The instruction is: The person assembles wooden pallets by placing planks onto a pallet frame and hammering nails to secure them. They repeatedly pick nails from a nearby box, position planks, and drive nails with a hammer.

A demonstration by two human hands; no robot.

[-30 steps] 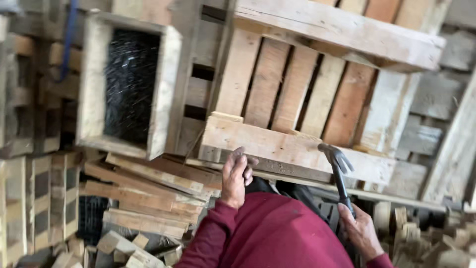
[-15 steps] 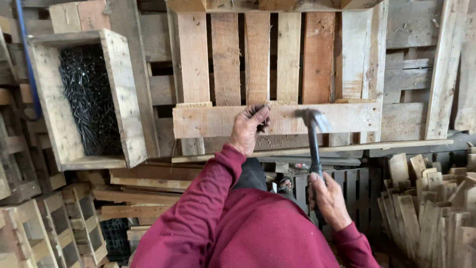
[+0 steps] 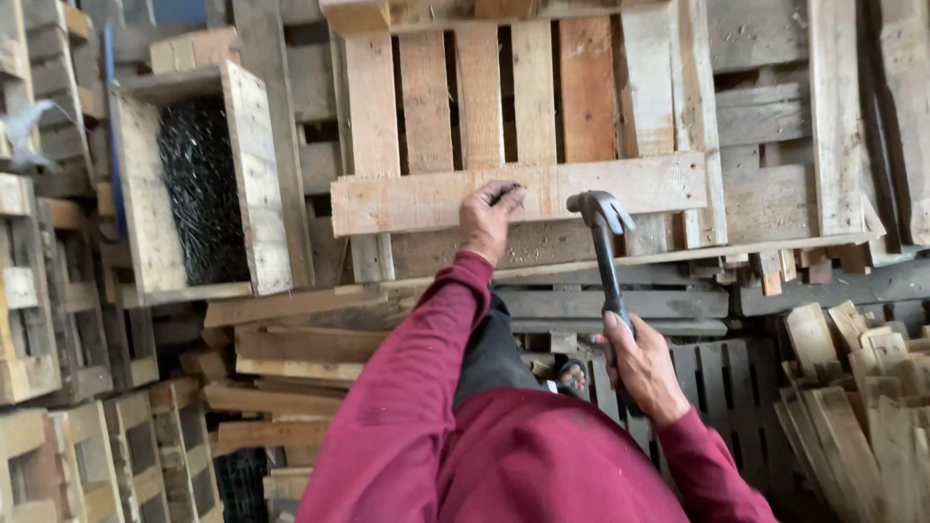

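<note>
At upper left an open wooden box (image 3: 254,184) holds dark nails, while mid-frame the left hand (image 3: 487,219) pinches a nail against the pallet's front board (image 3: 426,201), not yet driven, and the right hand (image 3: 643,366) is clenched round the raised hammer (image 3: 603,242).

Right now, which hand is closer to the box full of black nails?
Left. The left hand rests on the pallet's cross board, right of the nail box. The right hand holds the hammer, farther right and lower.
</note>
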